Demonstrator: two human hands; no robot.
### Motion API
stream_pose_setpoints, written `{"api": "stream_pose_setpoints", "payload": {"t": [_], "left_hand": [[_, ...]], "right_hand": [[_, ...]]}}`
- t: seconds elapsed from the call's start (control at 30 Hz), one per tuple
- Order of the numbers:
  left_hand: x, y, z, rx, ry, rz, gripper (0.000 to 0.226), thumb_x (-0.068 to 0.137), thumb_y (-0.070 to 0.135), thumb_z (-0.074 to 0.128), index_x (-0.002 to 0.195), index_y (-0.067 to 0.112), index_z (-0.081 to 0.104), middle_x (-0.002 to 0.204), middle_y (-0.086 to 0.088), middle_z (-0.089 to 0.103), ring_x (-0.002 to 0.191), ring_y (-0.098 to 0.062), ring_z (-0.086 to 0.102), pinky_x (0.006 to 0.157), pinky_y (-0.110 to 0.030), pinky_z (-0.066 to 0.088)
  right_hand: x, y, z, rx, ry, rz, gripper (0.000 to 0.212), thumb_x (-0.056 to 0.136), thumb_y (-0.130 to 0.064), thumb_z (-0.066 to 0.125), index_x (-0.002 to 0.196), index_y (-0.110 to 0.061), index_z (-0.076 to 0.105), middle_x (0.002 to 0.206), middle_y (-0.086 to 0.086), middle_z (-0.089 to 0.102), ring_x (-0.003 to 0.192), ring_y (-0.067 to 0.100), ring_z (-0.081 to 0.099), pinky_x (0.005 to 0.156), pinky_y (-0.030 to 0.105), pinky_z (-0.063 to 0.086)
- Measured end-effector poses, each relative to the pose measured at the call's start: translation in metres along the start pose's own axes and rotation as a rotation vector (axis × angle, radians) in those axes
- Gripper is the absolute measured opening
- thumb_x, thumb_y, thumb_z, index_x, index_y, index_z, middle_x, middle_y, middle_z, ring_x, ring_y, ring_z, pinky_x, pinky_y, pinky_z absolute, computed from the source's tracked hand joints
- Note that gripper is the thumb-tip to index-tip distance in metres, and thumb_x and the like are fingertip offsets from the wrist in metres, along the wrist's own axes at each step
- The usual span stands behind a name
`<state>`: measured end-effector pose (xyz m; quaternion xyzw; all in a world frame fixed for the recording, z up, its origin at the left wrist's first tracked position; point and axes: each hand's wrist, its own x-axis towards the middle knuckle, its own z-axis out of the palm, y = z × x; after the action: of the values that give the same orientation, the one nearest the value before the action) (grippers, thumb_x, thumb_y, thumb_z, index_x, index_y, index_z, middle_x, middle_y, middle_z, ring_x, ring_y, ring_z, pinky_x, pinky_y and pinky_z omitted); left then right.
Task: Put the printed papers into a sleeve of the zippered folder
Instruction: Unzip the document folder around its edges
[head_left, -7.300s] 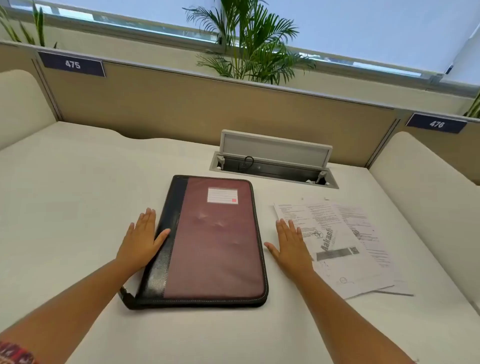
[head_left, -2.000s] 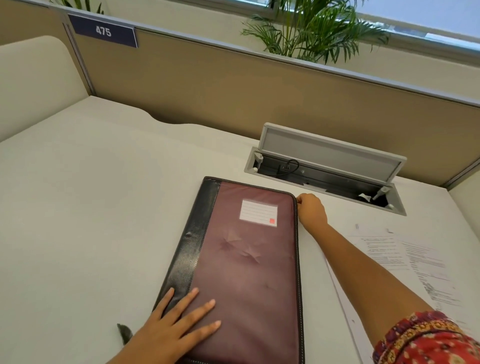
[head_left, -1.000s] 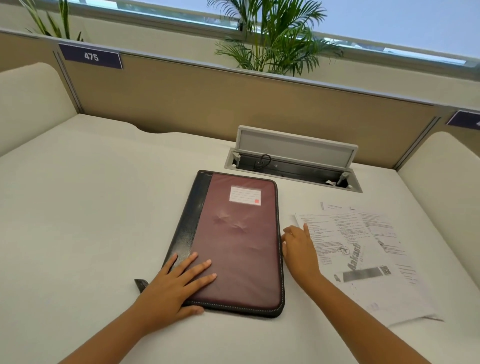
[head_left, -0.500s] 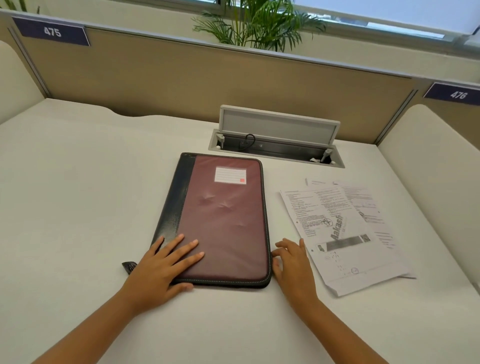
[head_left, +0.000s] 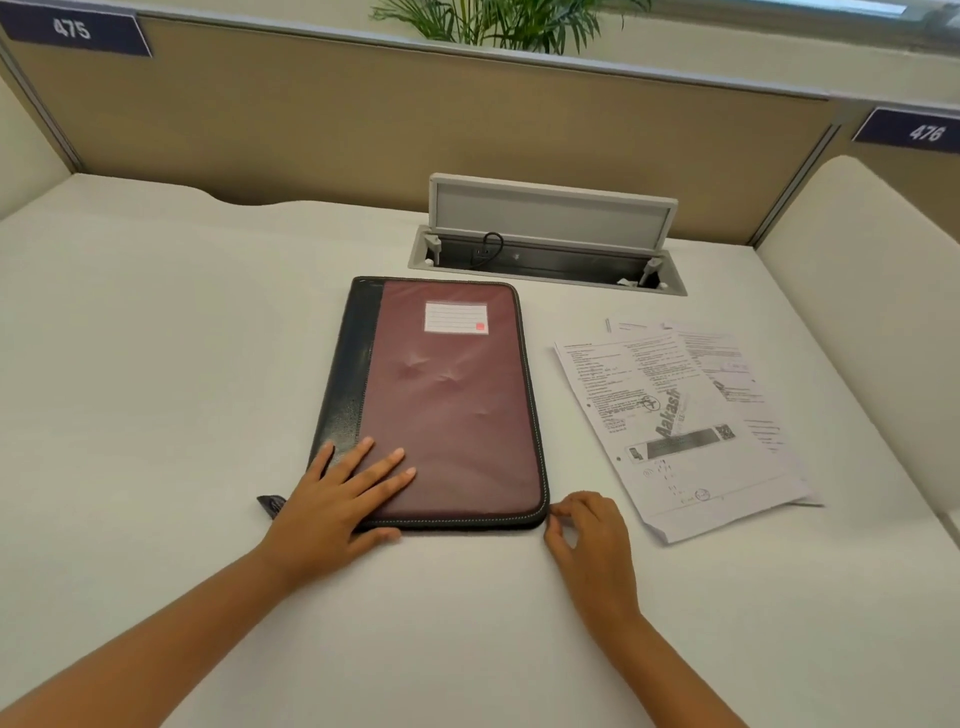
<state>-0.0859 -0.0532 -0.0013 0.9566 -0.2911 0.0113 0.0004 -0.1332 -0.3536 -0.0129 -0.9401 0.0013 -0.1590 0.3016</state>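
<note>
1. Right hand (head_left: 589, 535): fingers curled, thumb and forefinger tips pinched together at the folder's near right corner, at the zip line. Whether a zip pull sits between them cannot be made out.
2. Left hand (head_left: 337, 491): fingers straight and spread, palm down, pressing flat on the folder's near left corner; thumb lies along the near edge.
3. Folder (head_left: 447, 400): closed, flat on the desk (head_left: 156, 364), maroon cover up, black spine strip along its left side, white label near the far edge. A small dark tab (head_left: 271, 504) sticks out on the desk just left of the left hand.
4. Papers (head_left: 675, 415): loose printed stack, fanned slightly, lying flat on the desk to the right of the folder, apart from it and from both hands.
5. Beyond the folder: a cable hatch (head_left: 545, 244) set in the desk, lid raised, a dark cord inside.
6. Behind: a tan partition (head_left: 363, 119) with number plates 475 and 476; plant (head_left: 509, 23) fronds above it.
</note>
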Motion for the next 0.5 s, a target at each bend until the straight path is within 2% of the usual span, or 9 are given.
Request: {"api": "stream_pose_setpoints", "payload": {"t": [0.1, 0.5], "left_hand": [[0.009, 0.017, -0.001, -0.009, -0.007, -0.02, 0.065, 0.086, 0.066, 0.024, 0.137, 0.028, 0.04, 0.141, 0.004, 0.044, 0.131, -0.033, 0.039, 0.102, -0.06, 0.031], [0.017, 0.033, -0.002, 0.029, -0.048, -0.041, 0.069, 0.092, 0.058, 0.009, 0.137, 0.017, 0.041, 0.141, -0.004, 0.046, 0.127, -0.038, 0.041, 0.098, -0.064, 0.034]], "right_hand": [[-0.004, 0.006, -0.007, 0.001, 0.022, 0.019, 0.013, 0.072, 0.001, 0.073, 0.081, -0.008, 0.068, 0.083, 0.001, 0.061, 0.078, 0.018, 0.056, 0.068, 0.032, 0.052], [-0.01, -0.004, -0.01, 0.073, 0.031, 0.118, 0.009, 0.074, 0.001, 0.067, 0.076, -0.007, 0.064, 0.082, 0.0, 0.058, 0.081, 0.016, 0.053, 0.071, 0.026, 0.048]]}}
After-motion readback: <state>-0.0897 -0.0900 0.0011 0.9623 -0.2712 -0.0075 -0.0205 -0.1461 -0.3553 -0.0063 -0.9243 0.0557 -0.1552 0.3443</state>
